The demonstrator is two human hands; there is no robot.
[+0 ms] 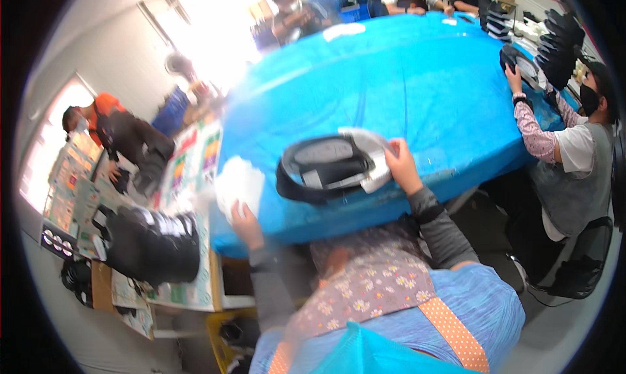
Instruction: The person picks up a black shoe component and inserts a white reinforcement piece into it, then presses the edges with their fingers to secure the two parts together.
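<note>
My left hand point(246, 227) pinches a white sheet-like piece point(238, 182), blurred by motion, at the table's near left edge. In front of me a black cap point(312, 190) with a grey inner panel point(321, 151) is turned so that its inside shows. A curved white insert point(374, 154) lines its right end. My right hand point(404, 168) is closed on that end, thumb and fingers at the white insert. Whether the cap rests on the blue table cover or is lifted slightly, I cannot tell.
The large table has a blue cover point(365, 74). At right a co-worker point(567, 152) handles a similar black cap point(520, 62) beside stacked black caps point(559, 45). A black stack point(153, 240) stands on the left side table. Other people sit farther off.
</note>
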